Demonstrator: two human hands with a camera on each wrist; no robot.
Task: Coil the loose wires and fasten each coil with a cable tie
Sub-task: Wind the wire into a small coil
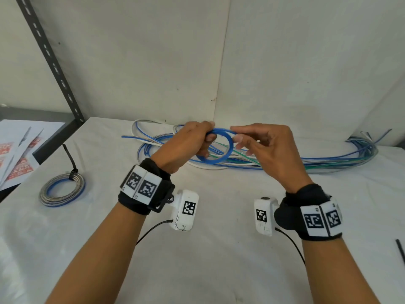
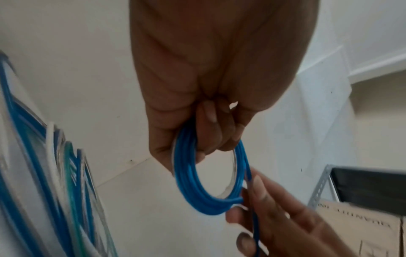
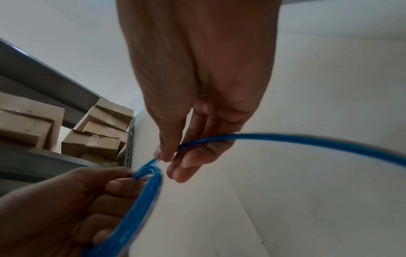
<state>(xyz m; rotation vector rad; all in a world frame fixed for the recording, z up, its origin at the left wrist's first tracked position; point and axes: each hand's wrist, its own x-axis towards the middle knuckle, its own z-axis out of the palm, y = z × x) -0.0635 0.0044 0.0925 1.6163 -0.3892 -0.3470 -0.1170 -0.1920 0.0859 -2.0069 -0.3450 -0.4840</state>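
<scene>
My left hand point(image 1: 192, 139) point(image 2: 211, 132) grips a small coil of blue wire point(image 1: 221, 156) point(image 2: 197, 194) point(image 3: 136, 205), held upright above the table. My right hand point(image 1: 258, 141) point(image 3: 175, 156) pinches the loose blue strand point(image 3: 285, 139) where it meets the coil's top. That strand trails off to the right. Behind the hands a heap of loose blue, green and white wires point(image 1: 306, 161) point(image 2: 54, 173) lies along the wall. A finished grey and blue coil point(image 1: 62, 189) with a black cable tie point(image 1: 71, 161) lies at the left.
The white table point(image 1: 208, 260) carries a black cable tie point(image 1: 401, 249) at the right edge. A dark metal shelf upright point(image 1: 48, 53) and printed sheets point(image 1: 15, 154) stand at the left. Cardboard boxes point(image 3: 98, 135) sit on the shelving.
</scene>
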